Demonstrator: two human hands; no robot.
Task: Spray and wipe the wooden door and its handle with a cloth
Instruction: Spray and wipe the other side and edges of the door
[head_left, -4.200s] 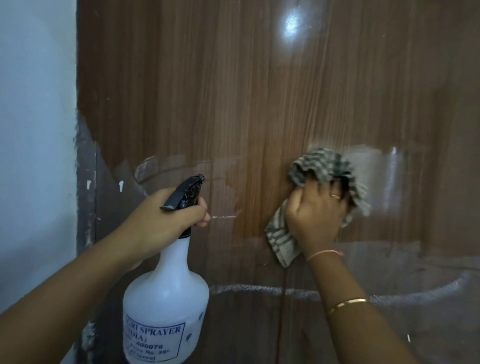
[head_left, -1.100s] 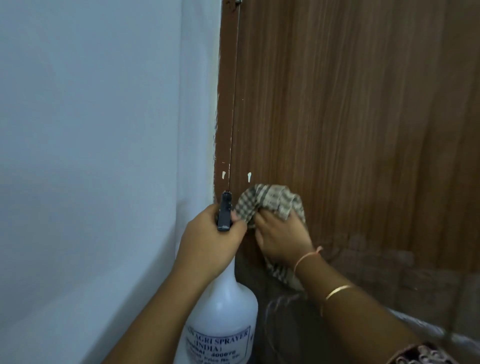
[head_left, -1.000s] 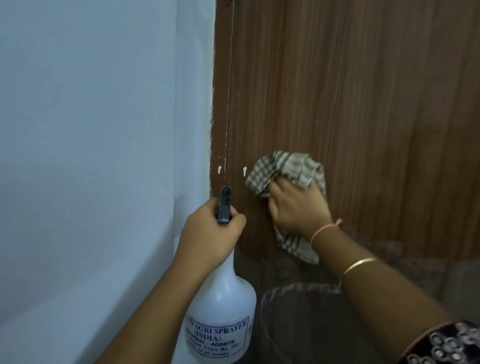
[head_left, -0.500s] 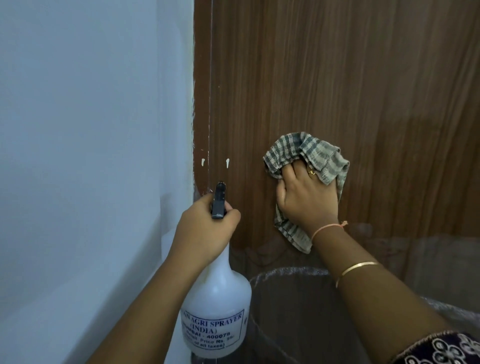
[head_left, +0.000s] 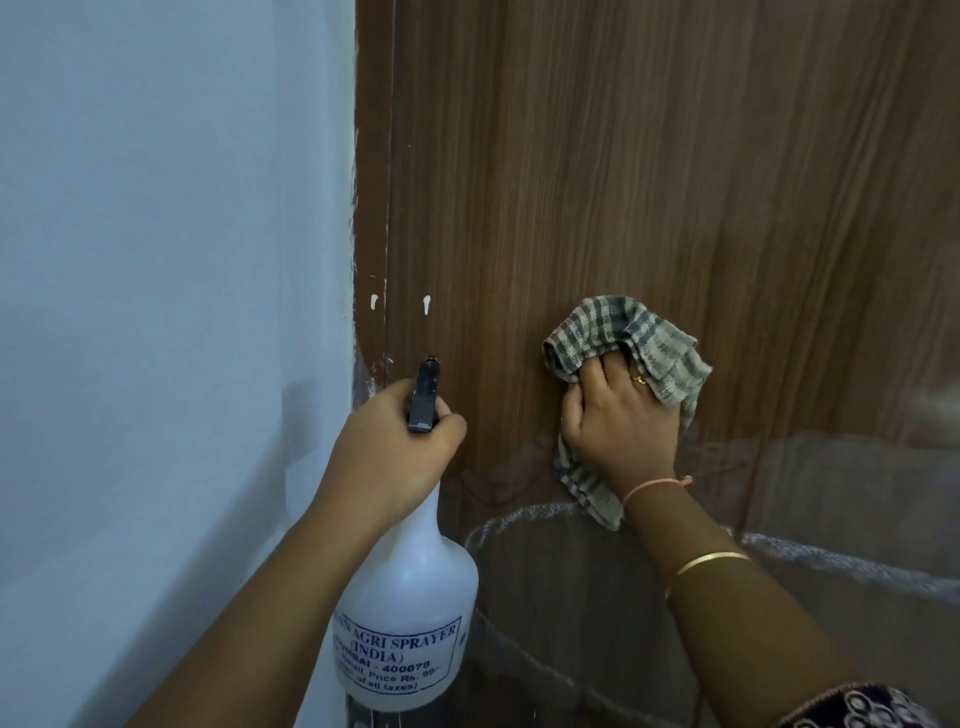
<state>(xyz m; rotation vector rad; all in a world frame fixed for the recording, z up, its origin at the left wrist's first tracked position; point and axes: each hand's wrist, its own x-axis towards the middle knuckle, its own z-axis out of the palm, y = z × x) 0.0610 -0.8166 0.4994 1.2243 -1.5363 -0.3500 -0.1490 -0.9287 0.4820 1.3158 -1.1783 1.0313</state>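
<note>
A pale bluish painted wall (head_left: 156, 312) fills the left of the view and is met by a dark brown wooden door frame (head_left: 371, 208), beside which the brown wood-grain door (head_left: 675, 182) takes up the rest. A small white paint drip (head_left: 426, 305) is seen on the door close to its edge.

A crumpled green-and-cream checked cloth (head_left: 623, 332) is pressed against the door panel by the right grip (head_left: 618, 421), whose fingers are curled into its folds. A white plastic spray bottle with a black trigger head (head_left: 410, 582) is held upright by the neck in the left grip (head_left: 395, 447), which is closed round it, with the nozzle pointed at the door to the left of the cloth.

The wiping step is judged to be in hand (no spray is seen leaving the nozzle). The door handle is not in view. For the next move, the cloth would need to be drawn firmly across panel not yet covered, fresh spray being laid ahead of it, and the handle would have to be found and rubbed all round.
</note>
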